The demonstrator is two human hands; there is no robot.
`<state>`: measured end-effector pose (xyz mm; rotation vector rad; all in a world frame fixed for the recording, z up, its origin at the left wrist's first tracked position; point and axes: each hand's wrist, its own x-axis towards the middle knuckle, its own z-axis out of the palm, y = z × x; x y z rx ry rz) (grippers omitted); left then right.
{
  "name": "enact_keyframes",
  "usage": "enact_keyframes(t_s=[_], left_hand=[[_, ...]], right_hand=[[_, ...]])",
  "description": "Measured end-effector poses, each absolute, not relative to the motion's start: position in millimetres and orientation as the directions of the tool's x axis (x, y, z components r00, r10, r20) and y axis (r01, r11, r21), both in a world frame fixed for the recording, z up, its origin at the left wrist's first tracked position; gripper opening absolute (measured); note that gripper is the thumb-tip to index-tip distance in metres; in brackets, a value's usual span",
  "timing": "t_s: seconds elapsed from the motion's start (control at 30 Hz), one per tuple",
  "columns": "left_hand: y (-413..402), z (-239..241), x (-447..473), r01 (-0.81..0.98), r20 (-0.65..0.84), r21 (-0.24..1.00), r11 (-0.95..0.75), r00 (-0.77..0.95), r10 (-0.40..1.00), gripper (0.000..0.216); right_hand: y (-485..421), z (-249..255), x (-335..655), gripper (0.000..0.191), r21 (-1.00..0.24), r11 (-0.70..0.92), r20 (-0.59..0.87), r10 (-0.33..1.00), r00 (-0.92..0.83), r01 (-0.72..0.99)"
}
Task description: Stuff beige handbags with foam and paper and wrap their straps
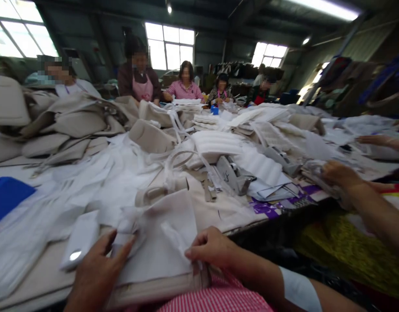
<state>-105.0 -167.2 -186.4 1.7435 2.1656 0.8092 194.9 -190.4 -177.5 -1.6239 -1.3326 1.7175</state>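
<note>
Head view, looking down over a long work table (40, 277) heaped with white and beige fabric pieces. At the near edge lies a white fabric piece (163, 242) on top of a beige padded panel (160, 288), directly in front of the person's red-striped apron (215, 301). Left hand (95, 268) rests on the left part of the white piece, thumb and fingers spread apart and pressing on the cloth near a crumpled white strip (128, 223). Right hand (212, 247) has its fingers curled together, pinching the right edge of the same white piece. Just left of the left hand lies a small glossy white packet (79, 242). A blue sheet (7, 195) shows at the far left edge. Grey metal parts (233, 173) sit mid-table among ribbed white pads (215, 145). At right, a co-worker's hand (339, 175) grips pale material at the table edge. Several other people are seated at the far end.
</note>
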Motion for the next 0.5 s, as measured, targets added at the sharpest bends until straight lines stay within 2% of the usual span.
enact_keyframes(t_s=[0.07, 0.13, 0.2, 0.23, 0.27, 0.33, 0.4, 0.43, 0.5], left_hand=[[-176, -183, -97, 0.892, 0.325, 0.452, 0.022, -0.187, 0.927, 0.058], [-182, -174, -83, 0.923, 0.543, 0.364, -0.123, -0.103, 0.833, 0.054], [-187, -164, -64, 0.890, 0.612, 0.387, -0.243, -0.050, 0.790, 0.040], [-188, -159, -53, 0.844, 0.557, 0.460, -0.275, -0.033, 0.830, 0.033], [-188, -155, -42, 0.779, 0.440, 0.568, -0.266, -0.015, 0.898, 0.030], [-185, -151, -18, 0.598, 0.087, 0.793, -0.112, 0.071, 0.994, 0.033], [-177, -151, 6, 0.406, -0.189, 0.909, 0.091, 0.207, 0.960, 0.041], [-173, -152, 17, 0.325, -0.247, 0.933, 0.155, 0.265, 0.932, 0.044], [-166, -155, 37, 0.194, -0.270, 0.957, 0.216, 0.320, 0.908, 0.045]], right_hand=[[-190, -176, 199, 0.025, -0.853, -0.485, -0.523, 0.791, -0.319, 0.196], [-193, -176, 201, 0.024, -0.848, -0.525, -0.514, 0.784, -0.349, 0.070], [-198, -177, 201, 0.024, -0.842, -0.538, -0.508, 0.807, -0.303, -0.023], [-201, -176, 200, 0.025, -0.847, -0.529, -0.501, 0.825, -0.262, -0.045], [-203, -176, 200, 0.025, -0.857, -0.513, -0.491, 0.842, -0.221, -0.047], [-205, -175, 198, 0.023, -0.885, -0.465, -0.461, 0.873, -0.156, 0.017], [-206, -175, 197, 0.019, -0.909, -0.394, -0.409, 0.906, -0.111, 0.132], [-206, -176, 196, 0.018, -0.917, -0.350, -0.373, 0.923, -0.099, 0.191], [-206, -176, 196, 0.015, -0.925, -0.263, -0.297, 0.950, -0.093, 0.274]])
